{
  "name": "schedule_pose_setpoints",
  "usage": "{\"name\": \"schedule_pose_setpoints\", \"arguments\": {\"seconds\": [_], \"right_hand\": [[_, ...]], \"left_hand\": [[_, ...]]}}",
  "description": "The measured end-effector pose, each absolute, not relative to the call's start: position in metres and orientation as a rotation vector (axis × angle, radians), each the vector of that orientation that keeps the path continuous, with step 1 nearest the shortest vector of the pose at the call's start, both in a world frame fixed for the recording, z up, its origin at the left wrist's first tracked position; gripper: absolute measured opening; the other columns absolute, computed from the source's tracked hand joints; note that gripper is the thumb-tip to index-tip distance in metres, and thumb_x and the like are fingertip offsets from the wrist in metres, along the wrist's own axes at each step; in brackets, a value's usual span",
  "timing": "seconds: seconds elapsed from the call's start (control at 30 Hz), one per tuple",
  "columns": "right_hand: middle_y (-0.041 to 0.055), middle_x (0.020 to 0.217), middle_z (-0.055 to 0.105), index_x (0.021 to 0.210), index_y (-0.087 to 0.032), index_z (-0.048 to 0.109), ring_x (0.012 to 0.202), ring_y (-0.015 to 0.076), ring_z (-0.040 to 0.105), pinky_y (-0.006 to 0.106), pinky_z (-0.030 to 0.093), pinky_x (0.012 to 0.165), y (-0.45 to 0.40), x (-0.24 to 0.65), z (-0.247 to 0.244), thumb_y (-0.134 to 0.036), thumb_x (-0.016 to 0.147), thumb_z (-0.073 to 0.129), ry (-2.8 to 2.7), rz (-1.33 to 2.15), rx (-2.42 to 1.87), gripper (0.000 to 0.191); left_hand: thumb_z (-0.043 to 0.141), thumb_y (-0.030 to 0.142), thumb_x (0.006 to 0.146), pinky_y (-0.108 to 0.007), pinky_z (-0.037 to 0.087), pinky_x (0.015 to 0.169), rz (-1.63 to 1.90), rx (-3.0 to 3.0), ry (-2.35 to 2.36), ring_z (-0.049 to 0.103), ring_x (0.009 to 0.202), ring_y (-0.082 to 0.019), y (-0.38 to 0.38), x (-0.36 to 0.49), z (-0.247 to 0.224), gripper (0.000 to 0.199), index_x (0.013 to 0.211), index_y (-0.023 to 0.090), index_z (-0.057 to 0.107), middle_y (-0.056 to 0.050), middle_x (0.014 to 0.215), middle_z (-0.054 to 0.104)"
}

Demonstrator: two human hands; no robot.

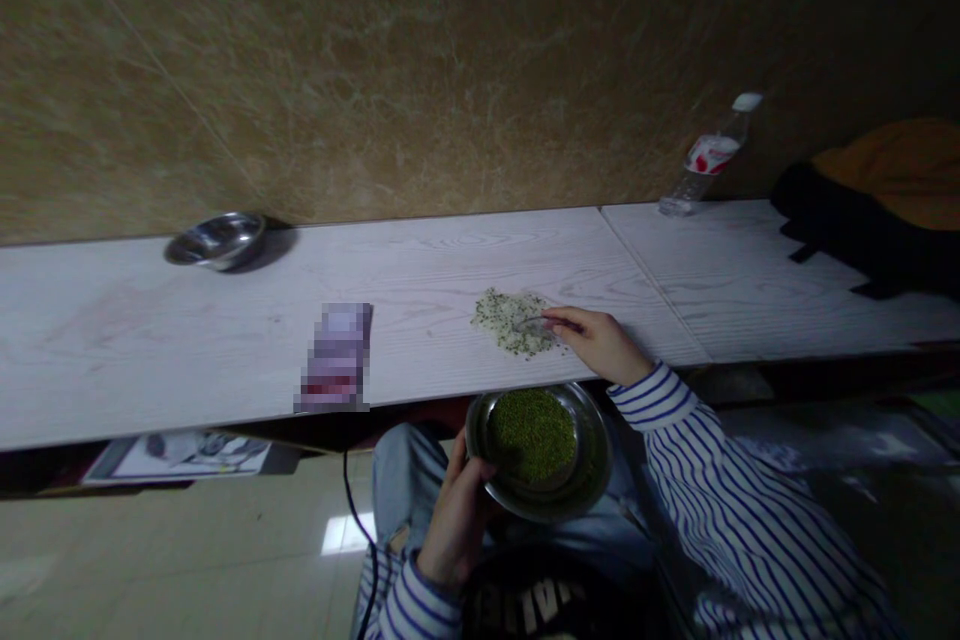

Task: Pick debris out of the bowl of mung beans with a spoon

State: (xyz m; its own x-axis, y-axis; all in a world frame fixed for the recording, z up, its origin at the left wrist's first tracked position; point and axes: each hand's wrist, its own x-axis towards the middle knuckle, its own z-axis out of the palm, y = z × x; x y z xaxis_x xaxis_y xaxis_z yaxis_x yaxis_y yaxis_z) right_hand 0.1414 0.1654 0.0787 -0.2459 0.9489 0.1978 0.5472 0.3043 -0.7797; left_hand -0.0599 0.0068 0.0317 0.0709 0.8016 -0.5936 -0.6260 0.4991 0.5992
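A pile of white grains mixed with green ones (506, 322) lies spread on the pale wood-grain table (420, 270). My right hand (596, 338) is at the right side of the pile, its fingers closed on the handle of a metal spoon (534, 322) whose end rests in the grains. Below the table's front edge, over my lap, my left hand (459, 510) grips the left rim of a steel bowl (596, 440). Many small green beans (532, 432) fill the bottom of that bowl.
Another steel bowl (217, 242) sits near the wall at the left. A blurred-out flat object (335, 357) lies at the front edge. Farther right are a plastic bottle (709, 160) and a black and orange item (885, 185). A black cable (352, 500) hangs down.
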Motion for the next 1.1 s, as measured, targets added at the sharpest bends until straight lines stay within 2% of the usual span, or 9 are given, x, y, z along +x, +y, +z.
{"name": "schedule_pose_setpoints", "arguments": {"seconds": [0.1, 0.3, 0.63, 1.1], "right_hand": [[0.0048, 0.105, 0.073, 0.107, -0.021, 0.07, 0.098, 0.0189, 0.067, 0.036, 0.051, 0.09, 0.161, 0.141, 0.08, -0.018, 0.084, 0.053, -1.945, 0.771, -1.313, 0.029], [0.0035, 0.106, 0.073, 0.108, -0.023, 0.07, 0.099, 0.0188, 0.067, 0.034, 0.053, 0.088, 0.152, 0.147, 0.085, -0.019, 0.085, 0.053, -1.981, 0.744, -1.304, 0.029], [0.0039, 0.108, 0.072, 0.108, -0.025, 0.07, 0.102, 0.0205, 0.066, 0.036, 0.053, 0.091, 0.13, 0.158, 0.087, -0.023, 0.086, 0.054, -1.994, 0.655, -1.349, 0.027], [0.0045, 0.1, 0.074, 0.107, -0.025, 0.07, 0.09, 0.0193, 0.068, 0.034, 0.054, 0.083, 0.116, 0.158, 0.087, -0.02, 0.086, 0.05, -2.075, 0.552, -1.375, 0.029]], "left_hand": [[0.054, 0.014, 0.073, -0.029, 0.045, 0.074, 1.086, 0.212, 1.023, 0.055, 0.09, -0.018, 0.006, -0.059, 0.031, 0.067, 0.137, 0.03, 0.042, -0.002, 0.107, 0.062], [0.054, 0.015, 0.072, -0.028, 0.045, 0.068, 1.061, 0.233, 1.046, 0.054, 0.09, -0.019, 0.006, -0.06, 0.034, 0.06, 0.131, 0.028, 0.048, -0.003, 0.109, 0.061], [0.056, 0.016, 0.07, -0.027, 0.044, 0.067, 1.07, 0.214, 1.068, 0.054, 0.089, -0.019, 0.007, -0.061, 0.031, 0.065, 0.133, 0.029, 0.048, -0.003, 0.108, 0.062], [0.056, 0.015, 0.071, -0.029, 0.046, 0.068, 1.077, 0.203, 1.064, 0.053, 0.093, -0.02, 0.006, -0.062, 0.029, 0.064, 0.133, 0.029, 0.047, -0.003, 0.112, 0.06]]}}
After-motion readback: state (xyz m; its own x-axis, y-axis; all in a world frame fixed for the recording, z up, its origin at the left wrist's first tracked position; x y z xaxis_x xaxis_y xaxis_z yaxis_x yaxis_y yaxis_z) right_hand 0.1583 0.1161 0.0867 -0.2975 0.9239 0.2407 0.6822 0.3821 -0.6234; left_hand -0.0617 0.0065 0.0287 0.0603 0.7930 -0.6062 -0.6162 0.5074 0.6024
